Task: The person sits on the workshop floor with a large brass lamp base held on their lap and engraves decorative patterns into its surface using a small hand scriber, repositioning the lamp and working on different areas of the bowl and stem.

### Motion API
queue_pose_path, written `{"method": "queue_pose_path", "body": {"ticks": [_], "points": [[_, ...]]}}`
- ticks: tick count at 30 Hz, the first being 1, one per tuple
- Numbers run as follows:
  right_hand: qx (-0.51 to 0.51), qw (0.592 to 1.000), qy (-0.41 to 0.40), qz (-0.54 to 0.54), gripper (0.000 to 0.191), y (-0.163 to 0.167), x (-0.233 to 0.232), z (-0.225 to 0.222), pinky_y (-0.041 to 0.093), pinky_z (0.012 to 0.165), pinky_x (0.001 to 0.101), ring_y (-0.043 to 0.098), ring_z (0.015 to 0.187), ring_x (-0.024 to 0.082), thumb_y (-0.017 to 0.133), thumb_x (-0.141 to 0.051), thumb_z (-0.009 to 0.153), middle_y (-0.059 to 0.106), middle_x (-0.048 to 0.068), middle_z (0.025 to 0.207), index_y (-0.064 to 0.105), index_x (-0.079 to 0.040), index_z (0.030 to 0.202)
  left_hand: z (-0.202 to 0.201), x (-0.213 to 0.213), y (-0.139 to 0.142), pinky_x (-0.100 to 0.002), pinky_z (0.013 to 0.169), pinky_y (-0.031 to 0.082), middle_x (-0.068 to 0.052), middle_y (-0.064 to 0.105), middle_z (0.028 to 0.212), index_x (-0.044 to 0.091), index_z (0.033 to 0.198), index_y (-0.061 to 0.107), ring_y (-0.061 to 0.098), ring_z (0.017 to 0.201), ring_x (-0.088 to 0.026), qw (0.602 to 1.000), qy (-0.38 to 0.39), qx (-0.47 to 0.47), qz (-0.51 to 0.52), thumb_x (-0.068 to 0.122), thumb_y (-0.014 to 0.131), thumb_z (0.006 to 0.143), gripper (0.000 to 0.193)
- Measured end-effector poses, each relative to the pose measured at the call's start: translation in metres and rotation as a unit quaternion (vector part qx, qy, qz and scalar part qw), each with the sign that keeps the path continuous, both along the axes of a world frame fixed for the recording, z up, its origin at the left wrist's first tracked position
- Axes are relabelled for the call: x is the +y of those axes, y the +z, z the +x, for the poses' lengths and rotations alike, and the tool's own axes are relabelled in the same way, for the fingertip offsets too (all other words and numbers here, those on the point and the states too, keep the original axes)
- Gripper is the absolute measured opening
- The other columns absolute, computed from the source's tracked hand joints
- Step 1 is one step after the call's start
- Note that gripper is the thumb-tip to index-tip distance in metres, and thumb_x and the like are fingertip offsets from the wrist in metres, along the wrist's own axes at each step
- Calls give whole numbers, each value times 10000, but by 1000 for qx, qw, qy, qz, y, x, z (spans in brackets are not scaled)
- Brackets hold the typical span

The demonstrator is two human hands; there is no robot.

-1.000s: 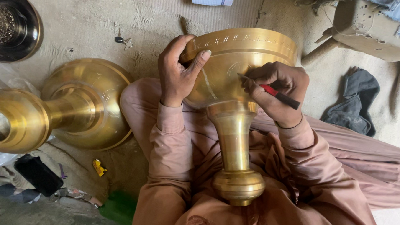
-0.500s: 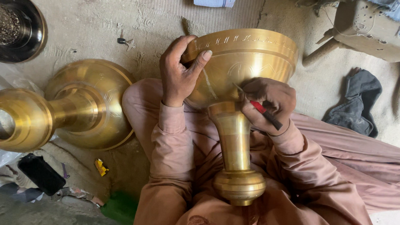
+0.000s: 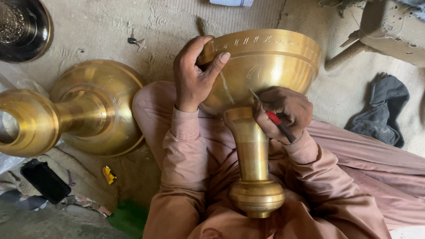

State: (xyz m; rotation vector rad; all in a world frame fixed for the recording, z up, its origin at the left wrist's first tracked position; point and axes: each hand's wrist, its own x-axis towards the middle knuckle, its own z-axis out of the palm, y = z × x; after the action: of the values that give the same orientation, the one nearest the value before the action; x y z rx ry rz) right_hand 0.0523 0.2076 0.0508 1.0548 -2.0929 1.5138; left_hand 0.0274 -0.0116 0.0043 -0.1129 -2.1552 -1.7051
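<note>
Brass goblet-shaped vessel (image 3: 260,83) sits centre frame, lying across the person's lap, bowl toward 12 o'clock, foot knob toward 6. Left hand (image 3: 194,77) clamps the bowl's rim at about 10 o'clock of the bowl, thumb over the edge, fingers curled on the outer wall. Right hand (image 3: 284,112) rests on the bowl's underside at about 4 o'clock, fingers pinched tight around a thin red-handled tool (image 3: 273,118); its metal tip seems to touch the brass, hard to be sure at this size. Engraved marks run along the rim band. Second brass vessel (image 3: 60,114) lies on its side at 9 o'clock, well apart from both hands. Dark metal dish (image 3: 31,13) at 10 o'clock. Dark cloth (image 3: 385,111) on the floor at 3 o'clock. Black phone-like slab (image 3: 44,180) at 8 o'clock.
</note>
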Motion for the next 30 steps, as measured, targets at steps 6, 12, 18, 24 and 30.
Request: {"method": "queue_pose_path", "body": {"ticks": [6,12,18,24,30], "points": [[29,996,71,35,154,0,1,-4,611,682,376,729,744,297,714,91,807,668,165,765,579,17,801,-1,-1,-1,-327,867,573,-99,719,1060,-7,1197,669,699,959,-191,1000,-3,5,8,355,769,1013,418],[-15,996,76,-40,119,-15,9,-2,623,707,378,729,761,261,713,48,856,692,158,850,599,14,866,1,0,4,-324,845,568,-98,713,1034,-4,1179,671,692,935,-191,1000,-5,6,7,357,764,1009,410],[-158,980,-15,-117,84,-12,28,-8,677,859,360,771,1015,292,671,63,1046,728,182,1165,638,36,1118,1,-2,4,-323,826,557,-94,711,1003,8,1163,678,685,900,-197,1000,7,-3,-10,361,773,1004,399],[-49,996,-44,63,93,18,31,-15,579,1032,394,744,1086,285,719,16,1010,741,159,1133,657,20,1078,-1,-2,1,-327,832,559,-95,710,1014,4,1168,673,690,914,-198,1000,0,4,-7,363,766,1010,403],[-28,991,-59,121,103,32,21,-22,599,995,366,761,1096,246,719,23,1017,765,166,1122,647,30,1091,-2,-3,-4,-320,820,578,-79,716,1031,10,1182,684,699,926,-183,1000,-6,-7,4,435,748,1008,463]]}}
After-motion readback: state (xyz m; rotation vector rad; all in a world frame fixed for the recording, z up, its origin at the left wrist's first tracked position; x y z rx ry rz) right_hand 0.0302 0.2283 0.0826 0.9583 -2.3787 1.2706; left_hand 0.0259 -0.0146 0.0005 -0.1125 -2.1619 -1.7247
